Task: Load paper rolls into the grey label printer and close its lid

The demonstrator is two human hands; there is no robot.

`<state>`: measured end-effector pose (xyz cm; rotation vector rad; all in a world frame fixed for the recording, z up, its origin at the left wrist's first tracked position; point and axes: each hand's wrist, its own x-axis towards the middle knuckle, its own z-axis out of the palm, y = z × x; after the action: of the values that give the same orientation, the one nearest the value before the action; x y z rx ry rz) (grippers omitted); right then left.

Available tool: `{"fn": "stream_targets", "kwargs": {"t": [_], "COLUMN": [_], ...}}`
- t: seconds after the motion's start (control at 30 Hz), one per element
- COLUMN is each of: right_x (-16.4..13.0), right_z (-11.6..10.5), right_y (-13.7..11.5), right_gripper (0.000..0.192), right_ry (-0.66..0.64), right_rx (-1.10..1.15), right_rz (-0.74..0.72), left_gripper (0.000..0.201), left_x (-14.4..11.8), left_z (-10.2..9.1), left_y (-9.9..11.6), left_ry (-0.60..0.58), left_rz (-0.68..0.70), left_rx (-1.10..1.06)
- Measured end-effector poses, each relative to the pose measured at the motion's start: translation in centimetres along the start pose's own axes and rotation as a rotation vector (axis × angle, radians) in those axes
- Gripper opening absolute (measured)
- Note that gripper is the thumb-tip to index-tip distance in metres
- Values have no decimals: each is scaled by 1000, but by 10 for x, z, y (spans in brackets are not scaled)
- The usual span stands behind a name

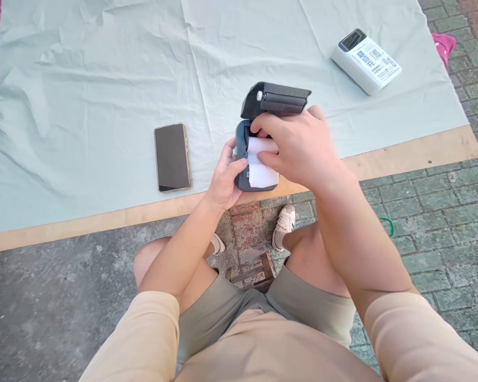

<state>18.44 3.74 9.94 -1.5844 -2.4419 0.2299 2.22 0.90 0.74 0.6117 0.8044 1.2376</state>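
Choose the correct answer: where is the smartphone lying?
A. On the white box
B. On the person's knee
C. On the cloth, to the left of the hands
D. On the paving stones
C: the smartphone lies flat on the pale cloth, left of the left hand.

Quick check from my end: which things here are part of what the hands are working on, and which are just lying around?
In hand:
- small printer, lid open, held by left hand
- paper roll, gripped by right hand

Lying about:
- phone, face up on cloth
- white box
- pink rag on paving
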Motion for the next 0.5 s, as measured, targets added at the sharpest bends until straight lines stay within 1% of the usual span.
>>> {"fn": "stream_targets", "kwargs": {"t": [0.07,0.13,0.17,0.2,0.27,0.33,0.4,0.47,0.5], "right_x": [-4,-5,-5,-3,1,5,4,0,-3], "right_z": [-8,-12,-11,-8,4,20,37,49,54], "right_y": [9,31,45,62,95,125,147,162,168], "right_gripper": [42,48,50,50,42,30,27,33,35], "right_ry": [86,261,378,500,608,712,683,632,599], "right_rx": [211,525,673,792,947,1022,1027,979,931], "right_rz": [-6,32,81,163,364,485,505,488,454], "left_gripper": [46,39,35,32,26,25,30,36,38], "left_x": [2,5,6,7,10,12,13,14,15], "left_z": [-1,-2,-3,-4,-5,-6,-7,-7,-8], "left_y": [2,4,6,7,9,9,7,6,5], "left_ry": [36,50,53,58,70,73,60,47,43], "left_rz": [-1,-31,-56,-81,-115,-116,-94,-76,-70], "left_rx": [-7,-32,-50,-70,-100,-104,-85,-65,-59]}}
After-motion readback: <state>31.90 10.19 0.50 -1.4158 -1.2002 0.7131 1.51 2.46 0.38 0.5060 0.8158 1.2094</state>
